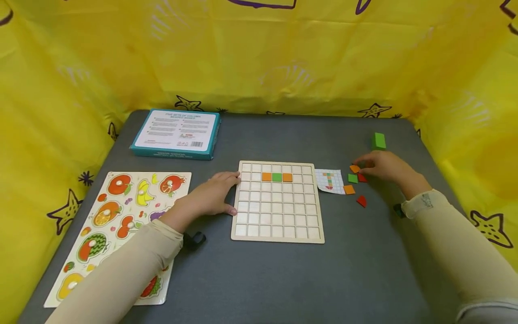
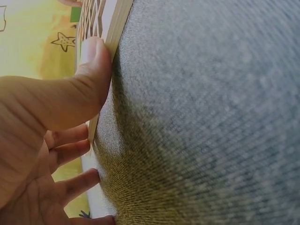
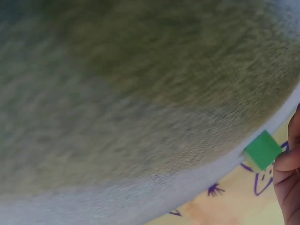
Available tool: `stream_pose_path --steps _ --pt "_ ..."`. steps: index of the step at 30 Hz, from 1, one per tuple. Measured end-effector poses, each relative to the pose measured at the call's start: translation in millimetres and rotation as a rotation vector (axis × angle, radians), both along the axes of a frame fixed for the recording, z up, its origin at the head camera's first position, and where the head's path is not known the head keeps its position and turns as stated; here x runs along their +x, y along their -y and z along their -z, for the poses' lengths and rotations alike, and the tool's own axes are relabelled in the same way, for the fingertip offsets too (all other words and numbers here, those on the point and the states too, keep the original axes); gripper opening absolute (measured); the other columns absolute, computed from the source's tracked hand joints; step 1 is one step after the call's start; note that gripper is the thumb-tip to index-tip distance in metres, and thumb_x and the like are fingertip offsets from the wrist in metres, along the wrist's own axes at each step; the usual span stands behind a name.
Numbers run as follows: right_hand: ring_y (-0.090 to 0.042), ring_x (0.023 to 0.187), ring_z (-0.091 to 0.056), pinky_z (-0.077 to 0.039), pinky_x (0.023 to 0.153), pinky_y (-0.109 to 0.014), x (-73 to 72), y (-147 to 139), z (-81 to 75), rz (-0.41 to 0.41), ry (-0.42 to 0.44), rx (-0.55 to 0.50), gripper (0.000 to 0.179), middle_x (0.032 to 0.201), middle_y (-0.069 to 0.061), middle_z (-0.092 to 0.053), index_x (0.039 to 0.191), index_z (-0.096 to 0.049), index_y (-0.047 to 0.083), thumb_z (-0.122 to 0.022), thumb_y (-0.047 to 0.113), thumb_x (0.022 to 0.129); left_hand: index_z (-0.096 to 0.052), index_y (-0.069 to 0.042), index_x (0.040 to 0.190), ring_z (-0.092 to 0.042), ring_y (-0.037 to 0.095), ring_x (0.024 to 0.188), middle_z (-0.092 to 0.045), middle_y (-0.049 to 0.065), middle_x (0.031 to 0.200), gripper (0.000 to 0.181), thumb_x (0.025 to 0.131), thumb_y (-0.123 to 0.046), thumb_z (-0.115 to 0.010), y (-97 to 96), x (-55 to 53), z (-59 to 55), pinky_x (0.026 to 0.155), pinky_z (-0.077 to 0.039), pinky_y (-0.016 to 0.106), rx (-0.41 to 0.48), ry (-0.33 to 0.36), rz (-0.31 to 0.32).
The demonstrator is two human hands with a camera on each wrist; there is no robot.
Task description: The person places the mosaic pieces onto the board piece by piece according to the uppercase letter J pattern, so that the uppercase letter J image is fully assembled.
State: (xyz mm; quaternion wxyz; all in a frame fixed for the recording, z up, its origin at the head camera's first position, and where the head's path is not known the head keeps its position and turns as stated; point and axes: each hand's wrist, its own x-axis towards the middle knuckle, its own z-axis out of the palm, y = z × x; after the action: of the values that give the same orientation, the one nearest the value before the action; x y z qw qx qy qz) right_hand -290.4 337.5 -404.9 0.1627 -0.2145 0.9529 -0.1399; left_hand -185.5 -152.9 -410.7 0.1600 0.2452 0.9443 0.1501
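A wooden grid board (image 1: 277, 229) lies mid-table, with an orange, a green (image 1: 277, 177) and another orange tile side by side in its second row. At its left edge is my left hand (image 1: 210, 195), fingers spread and the thumb (image 2: 96, 56) touching the rim in the left wrist view. Over on the right, my right hand (image 1: 384, 167) pinches an orange tile (image 1: 354, 168) between thumb and index finger. Close by lie a green tile (image 1: 353, 178), a red piece (image 1: 362, 177), an orange tile (image 1: 349, 189) and a red quarter-round piece (image 1: 362, 201).
A paper card (image 1: 329, 181) with a coloured grid pattern adjoins the board's right side. Behind the right hand stands a green block (image 1: 378, 141). A fruit puzzle board (image 1: 178, 180) lies at left under the left forearm, and a teal-edged box (image 1: 176, 133) sits behind it.
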Motion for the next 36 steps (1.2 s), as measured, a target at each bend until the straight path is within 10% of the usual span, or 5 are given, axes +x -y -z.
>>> stream_pose_path --steps 8,29,36 --pt "-0.021 0.072 -0.052 -0.043 0.064 -0.037 6.3 -14.9 6.8 0.119 0.0 -0.031 0.04 0.083 -0.002 -0.064 0.123 -0.066 0.003 -0.072 0.026 0.091 -0.044 -0.004 0.145 -0.022 0.032 0.143 -0.028 0.01 0.157 0.088 0.075 -0.039 -0.085 0.3 -0.5 2.6 0.11 -0.025 0.058 -0.001 -0.002 -0.008" --pt "-0.022 0.074 -0.054 -0.044 0.065 -0.037 5.6 -11.9 3.5 0.164 0.012 -0.02 0.042 0.083 0.0 -0.066 0.116 -0.068 0.004 -0.07 0.037 0.09 -0.043 -0.004 0.146 -0.021 0.031 0.143 -0.028 0.009 0.157 0.088 0.076 -0.039 -0.084 0.1 -0.7 2.6 0.11 -0.025 0.056 -0.009 0.003 -0.019" --pt "-0.019 0.063 -0.051 -0.042 0.057 -0.034 22.7 38.6 -10.6 0.076 -0.063 -0.087 0.033 0.075 0.001 -0.061 0.104 -0.073 0.008 -0.075 0.035 0.087 -0.044 -0.004 0.145 -0.021 0.032 0.143 -0.028 0.01 0.157 0.088 0.075 -0.038 -0.084 -0.6 -1.2 2.1 0.109 -0.025 0.059 -0.01 0.004 -0.016"
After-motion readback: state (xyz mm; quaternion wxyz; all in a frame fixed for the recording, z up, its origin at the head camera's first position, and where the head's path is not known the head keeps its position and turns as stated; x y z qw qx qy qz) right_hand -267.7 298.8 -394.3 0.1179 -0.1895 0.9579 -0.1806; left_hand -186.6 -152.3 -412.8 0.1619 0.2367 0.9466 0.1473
